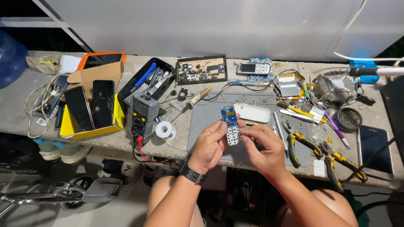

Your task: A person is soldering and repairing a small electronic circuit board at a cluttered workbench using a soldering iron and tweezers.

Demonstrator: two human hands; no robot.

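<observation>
My left hand point(210, 145) pinches the small phone circuit board point(231, 125) by its edge above the grey mat point(210, 115); my right hand point(263, 147) closes on its lower side. I'd grip edges only, keeping it over the surface point(25, 113), pliers point(299, 145) beside, white cover point(251, 112) beyond.

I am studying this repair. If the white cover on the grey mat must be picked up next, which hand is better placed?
Probably the right hand. The white cover lies just above it, and the left hand grips the small circuit board, which the right hand only touches at its edge.
</observation>
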